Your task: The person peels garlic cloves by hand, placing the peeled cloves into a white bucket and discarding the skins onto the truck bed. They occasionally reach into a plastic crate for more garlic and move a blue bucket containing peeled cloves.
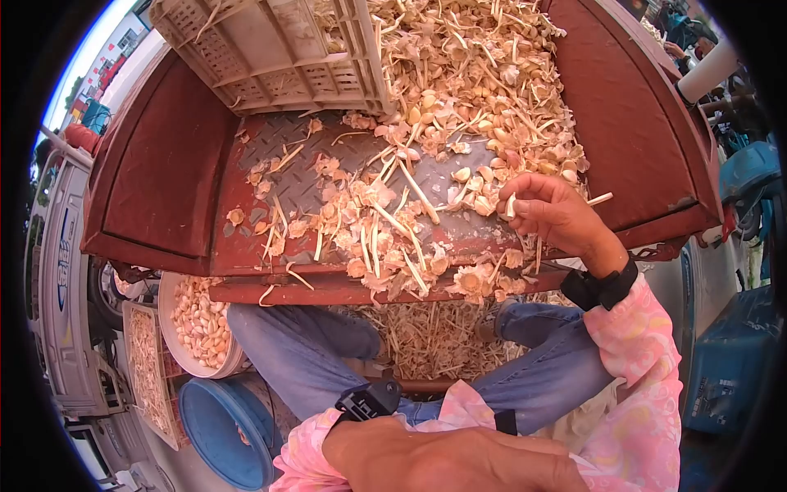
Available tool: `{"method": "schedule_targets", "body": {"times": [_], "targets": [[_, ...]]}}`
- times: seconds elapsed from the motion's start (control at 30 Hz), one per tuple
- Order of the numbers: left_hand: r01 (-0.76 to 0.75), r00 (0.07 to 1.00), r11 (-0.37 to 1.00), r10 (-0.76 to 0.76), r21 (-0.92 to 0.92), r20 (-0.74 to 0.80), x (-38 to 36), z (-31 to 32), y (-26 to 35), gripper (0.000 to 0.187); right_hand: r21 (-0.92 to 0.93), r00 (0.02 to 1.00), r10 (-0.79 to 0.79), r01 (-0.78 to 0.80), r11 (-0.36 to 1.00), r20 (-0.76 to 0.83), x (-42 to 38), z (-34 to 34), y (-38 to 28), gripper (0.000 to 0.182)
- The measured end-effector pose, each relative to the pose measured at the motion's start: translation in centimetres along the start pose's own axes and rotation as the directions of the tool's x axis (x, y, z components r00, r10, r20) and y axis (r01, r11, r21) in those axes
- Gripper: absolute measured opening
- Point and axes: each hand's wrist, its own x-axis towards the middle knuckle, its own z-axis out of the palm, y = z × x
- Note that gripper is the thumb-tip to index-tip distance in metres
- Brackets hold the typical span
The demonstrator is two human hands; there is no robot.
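Note:
My right hand (551, 211) is over the front right part of the red metal cart bed (287, 189), with a pale garlic clove (510, 207) pinched between thumb and fingertips. Loose cloves (479, 182) and papery skins lie just left of those fingers. A dry stem (600, 199) shows behind the hand. Close to the camera, at the bottom, my left hand (455, 459) is in front of my lap; its fingertips are cut off or hidden, so I cannot see whether it holds anything. Dry stems and skins (385, 217) are scattered along the cart's front edge.
A pale plastic crate (270, 57) leans at the back left, beside a large heap of garlic (467, 66). Left of my legs stand a white bucket of cloves (201, 324), a blue bucket (221, 426) and a crate of garlic scraps (147, 361). Stalks (434, 344) litter the ground.

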Motion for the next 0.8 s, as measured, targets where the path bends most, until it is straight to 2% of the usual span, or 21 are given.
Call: {"method": "schedule_targets", "body": {"times": [0.07,0.17,0.3,0.4,0.5,0.57,0.73,0.8], "targets": [[-0.033,0.999,0.999,0.033,-0.004,-0.029,0.0,0.6,-0.2,0.02,0.035,1.0,0.014,-0.014,0.999,-0.009,-0.2,-0.2,-0.1,0.019],[-0.066,0.997,0.998,0.067,-0.017,0.038,0.0,0.0,-0.5,0.02,-0.064,0.998,0.026,-0.03,0.998,-0.05,-1.1,-0.7,-2.7,0.02],[-0.077,0.995,0.991,0.083,-0.106,0.057,0.3,0.4,-0.9,0.023,-0.222,0.992,-0.121,0.11,0.969,-0.037,-3.5,0.7,-6.0,0.016],[-0.075,0.996,0.972,0.084,-0.222,0.033,0.4,1.1,-1.4,0.023,-0.178,0.984,-0.128,0.105,0.978,-0.127,-6.1,3.4,-7.9,0.016],[-0.092,0.994,0.966,0.103,-0.24,0.033,0.6,1.5,-1.2,0.023,0.017,0.936,-0.219,0.232,0.972,-0.277,-6.9,4.2,-5.7,0.017],[-0.11,0.99,0.97,0.125,-0.215,0.06,0.8,1.3,-0.9,0.023,0.151,0.924,-0.221,0.278,0.949,-0.312,-6.9,4.9,-3.7,0.019],[-0.135,0.985,0.978,0.15,-0.161,0.085,0.4,1.1,-0.2,0.021,0.347,0.943,-0.188,0.28,0.895,-0.275,-6.0,6.8,-0.7,0.019],[-0.139,0.988,0.981,0.147,-0.137,0.049,-0.1,1.2,-0.2,0.02,0.353,0.945,-0.208,0.29,0.89,-0.252,-5.5,7.1,-0.5,0.019]]}}
